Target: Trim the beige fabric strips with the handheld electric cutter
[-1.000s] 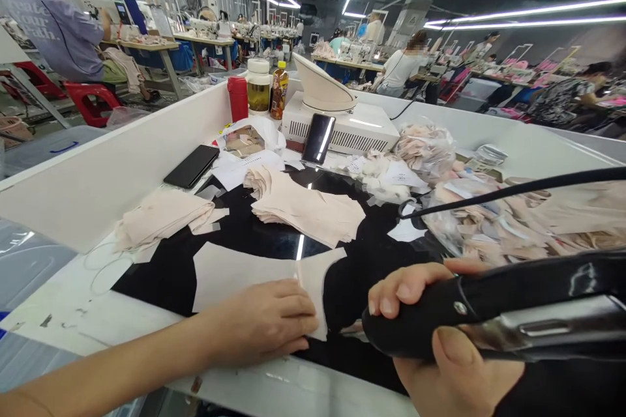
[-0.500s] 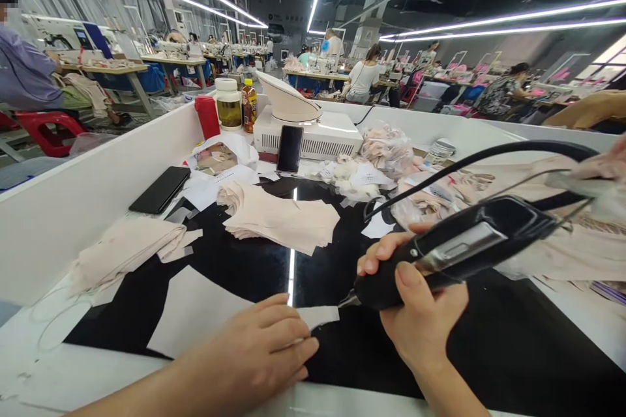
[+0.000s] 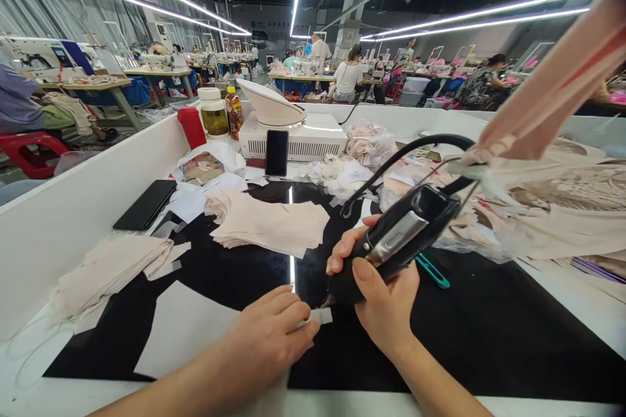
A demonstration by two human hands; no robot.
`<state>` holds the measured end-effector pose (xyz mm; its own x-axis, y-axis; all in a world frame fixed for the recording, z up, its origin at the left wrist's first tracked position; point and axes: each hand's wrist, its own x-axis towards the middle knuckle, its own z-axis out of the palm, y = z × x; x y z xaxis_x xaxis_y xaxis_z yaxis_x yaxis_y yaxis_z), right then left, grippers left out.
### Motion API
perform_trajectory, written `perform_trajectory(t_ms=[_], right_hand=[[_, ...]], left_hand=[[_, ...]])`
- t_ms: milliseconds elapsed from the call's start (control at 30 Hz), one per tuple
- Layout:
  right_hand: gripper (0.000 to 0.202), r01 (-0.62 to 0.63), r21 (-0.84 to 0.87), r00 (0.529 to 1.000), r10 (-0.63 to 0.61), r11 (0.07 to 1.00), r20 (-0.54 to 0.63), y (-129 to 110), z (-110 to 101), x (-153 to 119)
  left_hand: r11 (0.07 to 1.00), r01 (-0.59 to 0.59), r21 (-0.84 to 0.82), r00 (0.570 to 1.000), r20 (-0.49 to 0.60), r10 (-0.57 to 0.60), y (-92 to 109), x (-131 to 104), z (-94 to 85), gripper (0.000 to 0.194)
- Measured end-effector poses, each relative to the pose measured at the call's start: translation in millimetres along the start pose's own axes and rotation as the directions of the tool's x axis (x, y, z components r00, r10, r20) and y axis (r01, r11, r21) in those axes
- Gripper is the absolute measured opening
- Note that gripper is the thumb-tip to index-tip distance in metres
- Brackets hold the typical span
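Observation:
My left hand point(image 3: 276, 332) rests on a pale fabric piece point(image 3: 188, 316) lying on the black work surface point(image 3: 508, 332). Its fingers pinch a narrow strip of that piece. My right hand point(image 3: 379, 287) wraps around a black handheld tool point(image 3: 398, 234) with a metal plate on its side. The tool's thin tip is close to the strip's end, by my left fingertips; whether they touch I cannot tell. Pink cloth point(image 3: 542, 91) hangs at the tool's rear beside its black cable point(image 3: 415, 142).
Stacked fabric point(image 3: 271, 218) lies ahead, with folded fabric point(image 3: 115, 267) at left. A black case point(image 3: 145, 204), phone point(image 3: 276, 152), white machine point(image 3: 298, 137) and jars stand behind. Bagged scraps and a teal clip point(image 3: 433, 270) are at right. Low white walls border the table.
My right hand and the tool have moved left, closer to my left hand. The teal clip has come into view, and the hanging pink cloth shows more. The camera view has shifted slightly.

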<state>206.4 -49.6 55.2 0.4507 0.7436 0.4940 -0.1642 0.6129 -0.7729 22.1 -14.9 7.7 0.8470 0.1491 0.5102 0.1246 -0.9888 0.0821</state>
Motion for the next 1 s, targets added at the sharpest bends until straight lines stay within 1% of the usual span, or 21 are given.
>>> perform_trajectory(t_ms=[200,367,500,567,667,800,1000], right_hand=[[0.039,-0.032,0.009,0.998,0.031,0.999,0.045,-9,-5,-4],[0.037,-0.028,-0.007,0.999,0.028,1.000,0.045,-13,-12,-4],[0.039,-0.059,-0.001,0.998,0.059,0.998,0.032,-11,-11,-3],[0.040,-0.058,0.000,0.998,0.058,0.998,0.030,-9,-9,-2],[0.040,-0.044,0.000,0.999,0.044,0.999,0.030,-6,-9,-1],[0.041,-0.041,-0.029,0.999,0.042,0.999,0.016,-3,-12,-1],[0.041,-0.035,-0.037,0.999,0.036,0.999,0.021,-2,-13,-1]], left_hand=[[0.999,-0.001,0.052,1.000,0.000,0.001,-3,-5,8.6,0.016],[0.996,0.003,0.092,0.999,0.035,-0.006,-3,-8,8.6,0.015],[0.990,0.008,0.139,0.997,0.075,-0.018,-2,-7,6.7,0.020],[0.990,0.014,0.139,0.998,0.065,-0.023,-1,-7,5.9,0.022],[0.992,0.014,0.124,1.000,0.019,-0.017,1,-5,5.5,0.022],[0.995,0.003,0.096,1.000,-0.027,0.000,3,-1,8.8,0.020],[0.996,0.008,0.091,0.999,0.036,-0.011,1,0,17.4,0.022]])
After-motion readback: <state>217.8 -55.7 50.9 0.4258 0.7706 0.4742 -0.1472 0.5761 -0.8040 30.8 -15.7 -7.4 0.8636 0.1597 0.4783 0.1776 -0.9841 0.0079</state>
